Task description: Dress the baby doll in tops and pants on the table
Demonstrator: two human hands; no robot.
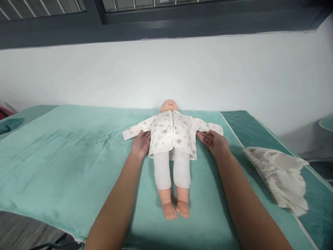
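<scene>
A baby doll (169, 105) lies on its back with its head by the wall. It wears a white printed jacket (166, 133) with long sleeves spread out to both sides; the front panels meet near a small button. White cloth covers its upper legs, and the lower legs and feet are bare. My left hand (141, 143) rests palm up beside the jacket, fingers stretched toward the underside of the left-hand sleeve. On the other side, my right hand (213, 140) is palm up too, its extended fingertips touching the right-hand sleeve near the armpit. Neither hand visibly grips the cloth.
A green padded cover (78, 156) lies under the doll. Crumpled white printed clothing (279, 177) sits on the right by the darker green strip. The white wall (130, 76) rises behind, below a dark window frame (182, 26). Grey floor shows at lower left.
</scene>
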